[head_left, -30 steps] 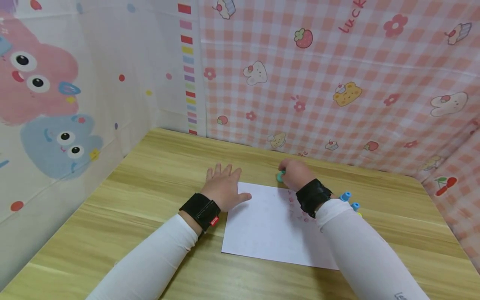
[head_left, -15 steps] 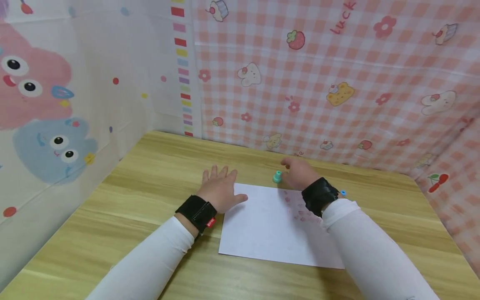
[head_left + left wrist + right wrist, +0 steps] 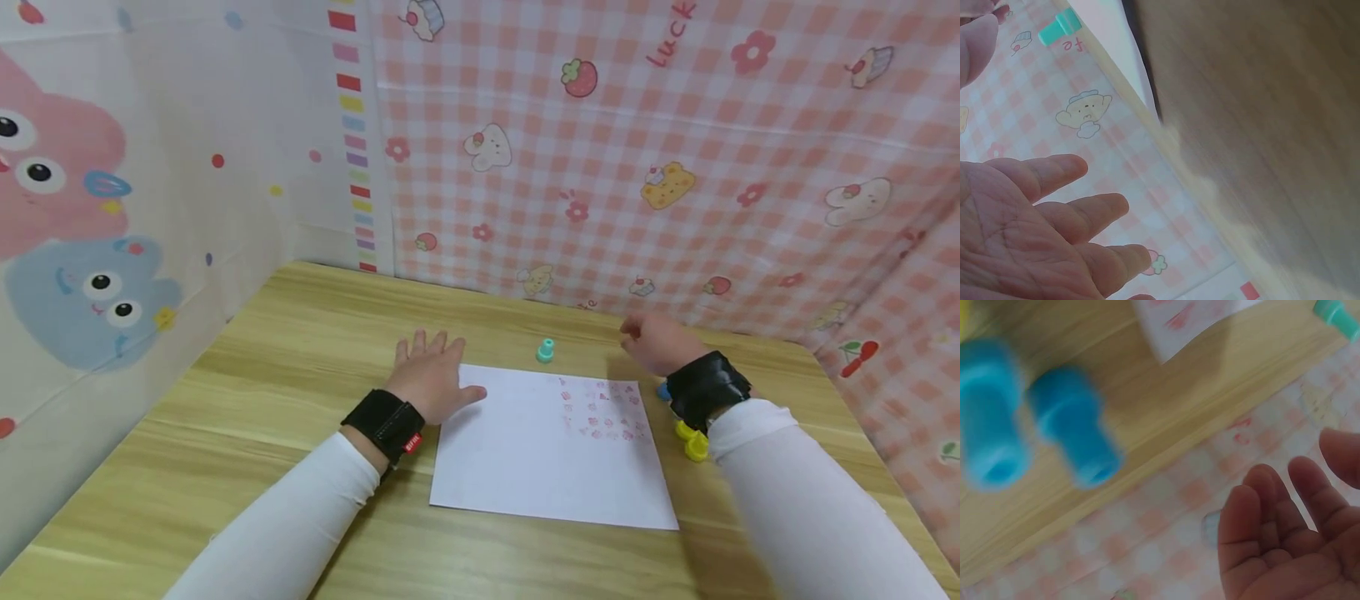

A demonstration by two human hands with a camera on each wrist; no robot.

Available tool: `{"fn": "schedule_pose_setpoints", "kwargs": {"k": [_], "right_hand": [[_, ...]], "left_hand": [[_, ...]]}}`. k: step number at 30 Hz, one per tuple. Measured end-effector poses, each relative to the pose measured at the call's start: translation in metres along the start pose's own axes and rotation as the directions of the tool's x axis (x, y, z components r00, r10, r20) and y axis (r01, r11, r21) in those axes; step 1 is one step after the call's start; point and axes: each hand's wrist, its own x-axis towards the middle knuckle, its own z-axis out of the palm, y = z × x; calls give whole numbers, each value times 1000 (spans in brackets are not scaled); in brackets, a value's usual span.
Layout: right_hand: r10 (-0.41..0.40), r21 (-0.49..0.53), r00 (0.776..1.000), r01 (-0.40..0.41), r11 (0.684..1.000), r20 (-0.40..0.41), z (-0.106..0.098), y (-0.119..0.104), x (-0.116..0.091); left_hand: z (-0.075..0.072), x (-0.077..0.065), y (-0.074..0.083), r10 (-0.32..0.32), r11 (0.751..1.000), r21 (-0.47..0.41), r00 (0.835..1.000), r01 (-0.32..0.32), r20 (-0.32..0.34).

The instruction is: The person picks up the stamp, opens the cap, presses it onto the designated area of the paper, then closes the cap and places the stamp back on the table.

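Note:
My left hand (image 3: pixel 429 385) lies with fingers spread at the upper left corner of a white sheet of paper (image 3: pixel 525 467). Small pink-red stamped prints (image 3: pixel 600 421) fill much of the sheet's upper right part. Beyond its top edge, a teal stamp (image 3: pixel 545 350) stands upright on the table. My right hand (image 3: pixel 658 343) is over the table past the sheet's upper right corner, fingers loosely bent and holding nothing. Nearest to it are two blue stamps, the darker one (image 3: pixel 1072 419) beside the lighter one (image 3: pixel 991 412); in the head view the right wrist partly hides them.
Yellow stamps (image 3: pixel 697 447) sit right of the paper, partly behind the right wrist strap. The wooden table (image 3: pixel 300 350) ends at a pink checked cloth (image 3: pixel 510 217) at the back. A white printed cloth (image 3: pixel 262 108) covers the left side.
My right hand has let go of the teal stamp, leaving it standing on the table, and moved right. The left hand keeps its place on the paper. The head view has shifted slightly.

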Motion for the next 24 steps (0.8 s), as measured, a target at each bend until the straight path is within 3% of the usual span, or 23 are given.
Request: {"fn": "schedule_pose_setpoints", "kwargs": {"k": [11, 24], "right_hand": [[93, -83, 990, -84, 993, 110, -15, 43, -17], [162, -154, 969, -135, 979, 185, -16, 50, -30]], "left_hand": [[0, 0, -2, -3, 1000, -12, 1000, 3, 7], [3, 1, -1, -4, 1000, 2, 1000, 4, 3]]}}
